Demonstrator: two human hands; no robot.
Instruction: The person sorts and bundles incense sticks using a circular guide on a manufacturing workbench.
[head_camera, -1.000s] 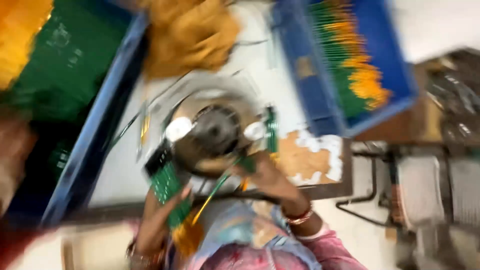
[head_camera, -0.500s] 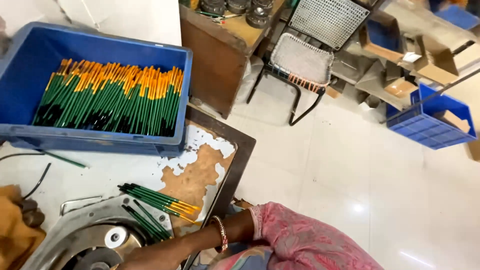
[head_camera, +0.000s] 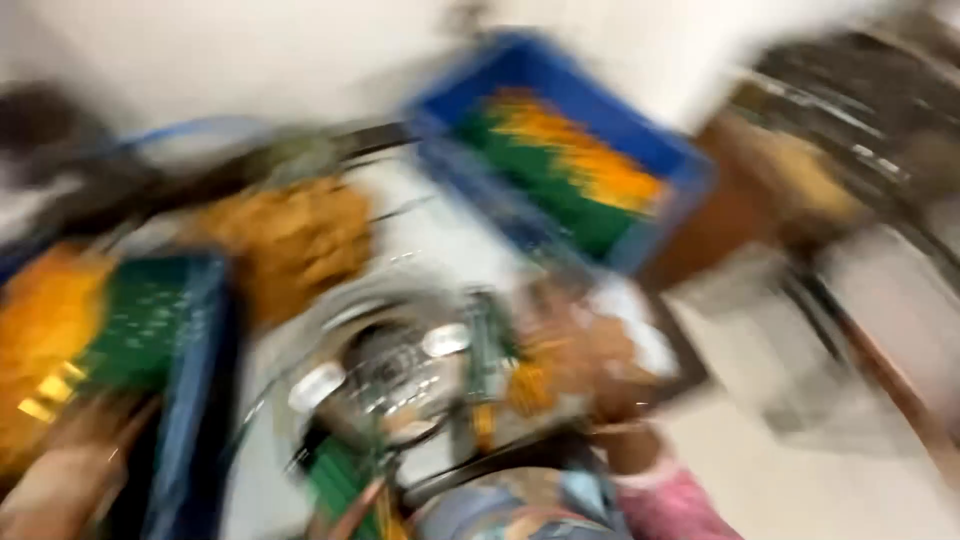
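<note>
Everything is badly smeared by motion. A round metal machine disc (head_camera: 385, 385) sits in the middle of the white table. My right hand (head_camera: 580, 360), with a bangle and a pink sleeve behind it, lies just right of the disc over a bundle of green and orange pencils (head_camera: 525, 385); its grip is too blurred to read. My left hand (head_camera: 350, 505) shows only as a brownish streak at the bottom edge beside more green pencils (head_camera: 335, 475). A blue tray (head_camera: 690, 175) full of such pencils stands behind.
A second blue tray (head_camera: 195, 400) of green and orange pencils stands at the left, with a skin-coloured blur (head_camera: 55, 485) at its near end. An orange-brown heap (head_camera: 290, 240) lies behind the disc. A brown cabinet (head_camera: 745, 215) and pale floor (head_camera: 830, 470) are at the right.
The view has swung back from the floor and chair to the table. The metal disc is in the middle again, and my right hand now lies beside it.
</note>
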